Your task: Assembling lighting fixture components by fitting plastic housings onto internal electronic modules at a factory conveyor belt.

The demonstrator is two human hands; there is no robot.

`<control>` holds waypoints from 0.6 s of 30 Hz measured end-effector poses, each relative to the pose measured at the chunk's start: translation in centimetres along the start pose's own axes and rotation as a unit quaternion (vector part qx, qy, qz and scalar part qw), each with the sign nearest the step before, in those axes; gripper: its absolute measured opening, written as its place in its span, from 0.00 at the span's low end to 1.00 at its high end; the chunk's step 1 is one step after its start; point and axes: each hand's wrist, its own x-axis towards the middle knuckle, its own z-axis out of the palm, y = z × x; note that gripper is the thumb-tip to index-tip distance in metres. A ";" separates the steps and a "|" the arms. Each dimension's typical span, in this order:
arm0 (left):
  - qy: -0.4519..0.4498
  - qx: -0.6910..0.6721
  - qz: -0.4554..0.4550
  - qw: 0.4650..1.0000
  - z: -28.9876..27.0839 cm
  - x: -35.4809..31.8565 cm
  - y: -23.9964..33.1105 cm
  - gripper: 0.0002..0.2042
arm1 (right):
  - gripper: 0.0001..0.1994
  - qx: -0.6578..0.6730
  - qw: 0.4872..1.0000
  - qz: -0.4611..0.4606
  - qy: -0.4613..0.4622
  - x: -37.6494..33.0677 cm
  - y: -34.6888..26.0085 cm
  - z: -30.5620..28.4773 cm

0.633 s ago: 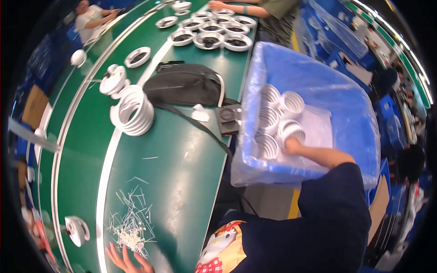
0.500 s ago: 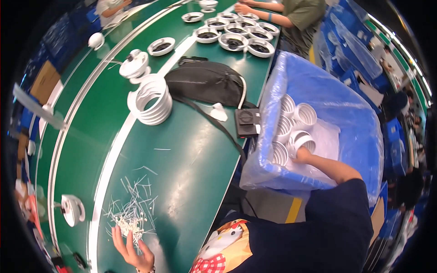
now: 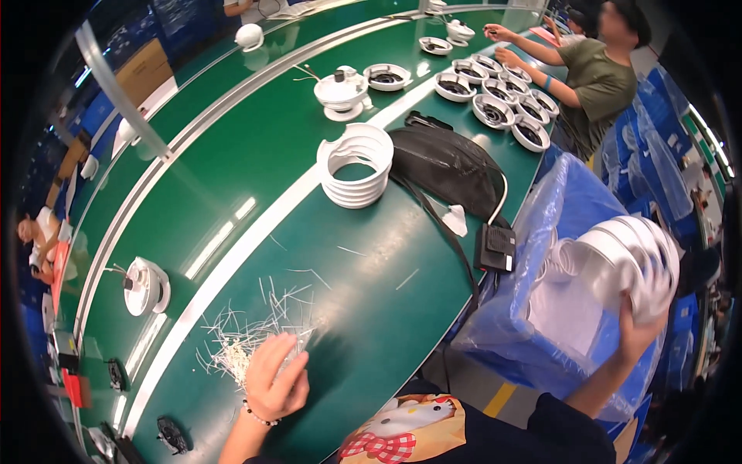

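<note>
My right hand grips a white ribbed plastic cylinder and holds it above the right part of a blue bin lined with clear plastic. Motion blurs the fingertips there. More white ribbed pieces lie inside that bin. Over the green table, my left hand hovers with fingers loosely bent and apart, wearing a beaded bracelet. Beside it lies a heap of thin white strips and small cream bits. Another white ribbed cylinder stands farther up the table.
A black bag and a small black box with a cord lie near the table's right edge. Several white round housings with black insides sit beyond, by a co-worker. A white lamp-like part rests at left.
My right hand has lifted a white ribbed cylinder up out of the bin. My left hand has shifted right beside the strips. The whole view has turned left.
</note>
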 end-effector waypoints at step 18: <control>0.057 0.061 -0.120 0.989 -2.9 -7.1 0.1 0.15 | 0.19 0.708 0.499 0.485 -0.122 -12.1 -6.2 27.9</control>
